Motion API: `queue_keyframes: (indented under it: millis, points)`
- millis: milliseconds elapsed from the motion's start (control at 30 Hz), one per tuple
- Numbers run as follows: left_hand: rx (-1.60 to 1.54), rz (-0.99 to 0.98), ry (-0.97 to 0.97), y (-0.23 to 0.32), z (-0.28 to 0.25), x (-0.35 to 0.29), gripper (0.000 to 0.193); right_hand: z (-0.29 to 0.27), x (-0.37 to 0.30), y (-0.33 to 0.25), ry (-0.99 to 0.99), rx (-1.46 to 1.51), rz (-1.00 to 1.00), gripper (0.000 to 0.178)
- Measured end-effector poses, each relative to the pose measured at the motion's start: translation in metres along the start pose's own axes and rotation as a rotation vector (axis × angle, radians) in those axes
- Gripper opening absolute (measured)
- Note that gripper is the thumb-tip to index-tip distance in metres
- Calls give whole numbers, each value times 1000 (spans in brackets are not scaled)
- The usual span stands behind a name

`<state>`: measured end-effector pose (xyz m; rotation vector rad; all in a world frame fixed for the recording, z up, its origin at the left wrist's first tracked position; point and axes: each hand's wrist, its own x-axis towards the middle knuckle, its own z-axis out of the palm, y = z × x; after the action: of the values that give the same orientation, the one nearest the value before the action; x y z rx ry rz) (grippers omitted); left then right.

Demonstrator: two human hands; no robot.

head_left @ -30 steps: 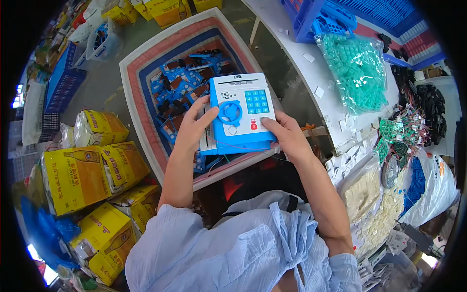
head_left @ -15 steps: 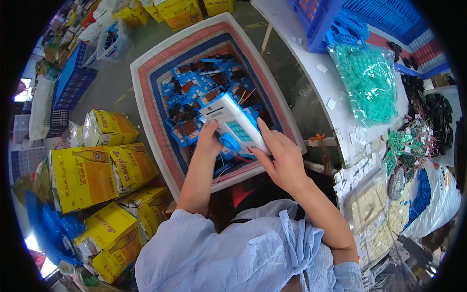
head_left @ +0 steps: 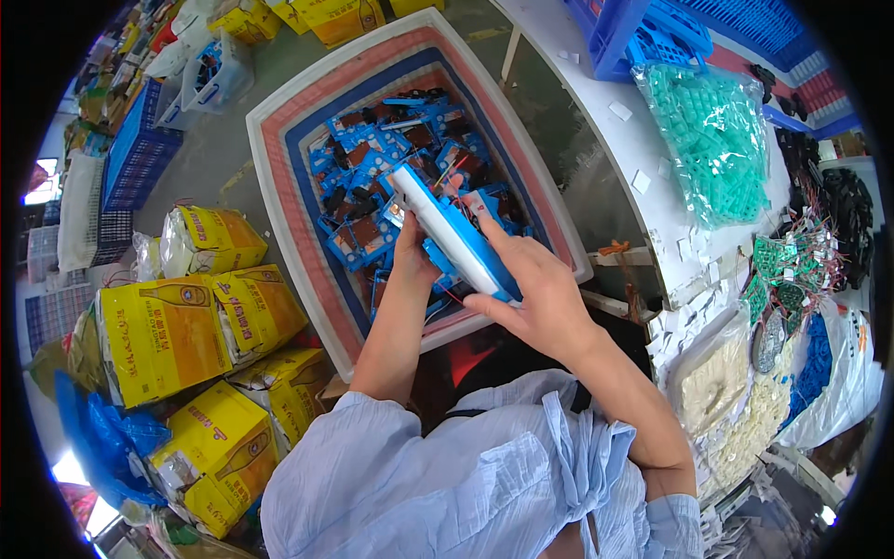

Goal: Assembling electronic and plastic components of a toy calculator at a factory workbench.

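Note:
Between my two hands is a white-and-blue plastic device (head_left: 455, 238), turned on edge so that its narrow side faces up. In the earlier frame its face showed a keypad with pale teal keys and a round blue part. My left hand (head_left: 414, 253) is closed on its near left side, with the fingertips partly hidden. On the right side my right hand (head_left: 538, 291) grips it, thumb across the near end and fingers along the far edge. Thin red and yellow wires stick out by its blue half. Below lies a pile of blue housings with brown boards (head_left: 358, 154).
The pile fills a large white-rimmed bin (head_left: 264, 158) lined with striped cloth. Yellow cartons (head_left: 163, 326) are stacked to the left. On the right, a white table (head_left: 610, 140) carries a bag of teal keypads (head_left: 712, 149), wired green circuit boards (head_left: 778, 270) and a blue crate (head_left: 610, 37).
My hands have tipped the device from keypad-up onto its edge, so its side seam now faces up. Both hands keep hold of it above the bin.

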<state>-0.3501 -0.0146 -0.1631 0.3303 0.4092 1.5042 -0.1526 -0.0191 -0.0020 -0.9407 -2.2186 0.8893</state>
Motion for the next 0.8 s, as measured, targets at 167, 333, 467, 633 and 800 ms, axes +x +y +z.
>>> queue_keyframes:
  millis: [167,333,467,633,800]
  points:
    - [-118,-87,-8,-10,-26,1,79,4,1,8,-120,90,93,84]
    - [58,-264,282,1,-147,-28,64,-16,13,21,-181,-125,7,73]
    - [533,-487,487,42,-185,-57,56,-64,48,44,40,-344,-12,47]
    - [1498,-934,288,75,-273,-60,70,-87,86,101,53,-779,-15,53]
    - [2050,-69,402,45,-244,48,71,-88,104,139,-37,-849,88,71]
